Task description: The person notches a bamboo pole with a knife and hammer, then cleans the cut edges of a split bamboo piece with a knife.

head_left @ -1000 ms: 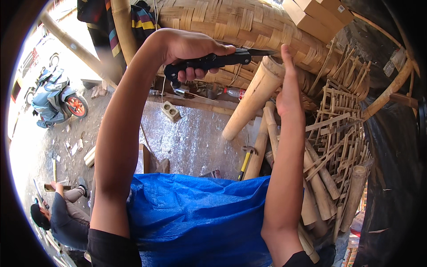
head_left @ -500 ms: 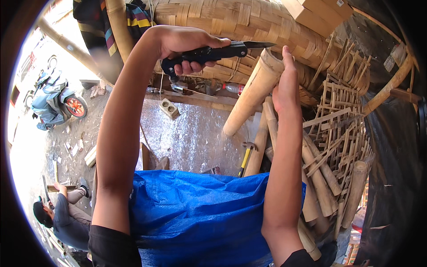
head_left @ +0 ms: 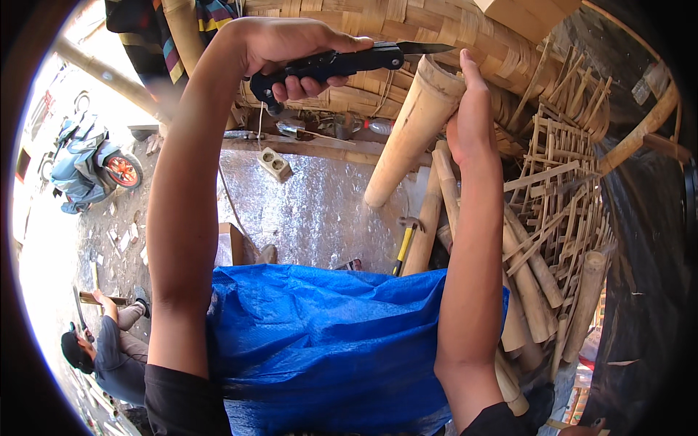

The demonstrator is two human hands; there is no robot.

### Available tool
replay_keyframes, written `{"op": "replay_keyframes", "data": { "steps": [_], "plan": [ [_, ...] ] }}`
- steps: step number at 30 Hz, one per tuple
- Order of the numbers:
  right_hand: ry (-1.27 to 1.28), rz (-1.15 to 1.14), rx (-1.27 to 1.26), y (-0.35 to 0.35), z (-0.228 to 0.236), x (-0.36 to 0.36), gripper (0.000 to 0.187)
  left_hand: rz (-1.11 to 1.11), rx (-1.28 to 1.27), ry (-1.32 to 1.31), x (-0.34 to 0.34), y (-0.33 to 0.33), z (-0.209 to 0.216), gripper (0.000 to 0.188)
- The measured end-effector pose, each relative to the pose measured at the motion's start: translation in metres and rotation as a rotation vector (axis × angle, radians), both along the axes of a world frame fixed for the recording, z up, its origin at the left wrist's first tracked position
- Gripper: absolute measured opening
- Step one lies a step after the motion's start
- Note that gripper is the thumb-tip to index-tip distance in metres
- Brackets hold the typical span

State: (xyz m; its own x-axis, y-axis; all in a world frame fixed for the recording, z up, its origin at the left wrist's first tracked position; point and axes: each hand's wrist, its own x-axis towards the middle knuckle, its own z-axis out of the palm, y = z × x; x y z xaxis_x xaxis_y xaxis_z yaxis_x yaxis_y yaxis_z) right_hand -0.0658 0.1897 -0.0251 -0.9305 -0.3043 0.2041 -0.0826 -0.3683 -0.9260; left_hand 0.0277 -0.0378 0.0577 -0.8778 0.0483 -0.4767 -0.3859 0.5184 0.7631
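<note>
My left hand (head_left: 287, 45) is closed around the black handle of a knife (head_left: 367, 62), thumb along its top. The dark blade points right, over the upper end of a thick bamboo tube (head_left: 411, 134). That tube leans, its lower end toward the foil-like sheet on the floor. My right hand (head_left: 472, 120) grips the tube's right side near the cut rim, with one finger stretched up close to the blade tip. The other right fingers are largely hidden. A blue tarp (head_left: 327, 341) covers my lap, between my forearms.
A yellow-handled hammer (head_left: 405, 247) lies beside several bamboo lengths (head_left: 534, 276). A power socket block (head_left: 274, 164) rests on the silvery sheet (head_left: 298, 211). Woven bamboo (head_left: 436, 25) stands behind. At left are a scooter (head_left: 91, 163) and another person (head_left: 120, 367) holding a tool.
The whole view has shifted slightly. My left hand and the knife sit a little higher and further left in the picture. Both holds look the same.
</note>
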Motion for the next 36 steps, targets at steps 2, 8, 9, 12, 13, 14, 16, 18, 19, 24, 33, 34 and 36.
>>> {"op": "replay_keyframes", "data": {
  "steps": [2, 8, 9, 12, 13, 14, 16, 18, 19, 24, 33, 34, 36],
  "plan": [
    [0.009, -0.041, -0.004, -0.002, -0.003, -0.005, 0.059, -0.021, -0.026, 0.020, 0.001, 0.000, 0.000, 0.065],
    [-0.002, -0.035, -0.009, 0.000, -0.002, -0.004, 0.054, -0.057, -0.005, 0.002, -0.001, -0.006, -0.003, 0.066],
    [-0.005, -0.007, -0.026, 0.001, -0.002, -0.005, 0.056, -0.067, 0.003, -0.002, -0.001, -0.006, -0.004, 0.066],
    [-0.002, 0.021, -0.028, 0.001, 0.000, -0.003, 0.060, -0.045, -0.026, 0.003, -0.002, -0.006, -0.003, 0.066],
    [0.008, -0.008, 0.006, -0.001, 0.001, -0.001, 0.062, -0.038, -0.026, -0.016, -0.003, -0.008, -0.003, 0.066],
    [0.021, -0.038, 0.043, -0.001, 0.003, 0.002, 0.064, -0.033, -0.023, -0.031, -0.004, -0.008, -0.002, 0.066],
    [0.055, 0.007, 0.055, 0.003, 0.005, 0.002, 0.065, -0.026, -0.057, -0.033, -0.005, -0.009, 0.001, 0.066],
    [0.042, 0.040, 0.073, 0.001, 0.007, 0.002, 0.066, -0.007, -0.133, -0.010, -0.001, -0.008, 0.008, 0.066],
    [0.014, 0.044, 0.086, 0.000, 0.009, 0.002, 0.066, -0.001, -0.174, -0.006, 0.002, -0.008, 0.014, 0.066],
    [-0.070, 0.032, 0.110, -0.004, 0.015, 0.001, 0.064, 0.028, -0.371, 0.117, 0.007, 0.001, 0.022, 0.068],
    [-0.052, -0.004, 0.060, -0.001, 0.015, -0.002, 0.061, -0.171, -0.675, 0.413, 0.005, 0.018, 0.015, 0.058],
    [-0.053, 0.005, 0.059, -0.002, 0.015, -0.001, 0.062, -0.174, -0.646, 0.483, 0.003, 0.010, 0.005, 0.057],
    [-0.033, -0.006, 0.057, -0.001, 0.014, -0.001, 0.064, -0.153, -0.590, 0.499, 0.004, 0.015, 0.007, 0.057]
  ]
}}
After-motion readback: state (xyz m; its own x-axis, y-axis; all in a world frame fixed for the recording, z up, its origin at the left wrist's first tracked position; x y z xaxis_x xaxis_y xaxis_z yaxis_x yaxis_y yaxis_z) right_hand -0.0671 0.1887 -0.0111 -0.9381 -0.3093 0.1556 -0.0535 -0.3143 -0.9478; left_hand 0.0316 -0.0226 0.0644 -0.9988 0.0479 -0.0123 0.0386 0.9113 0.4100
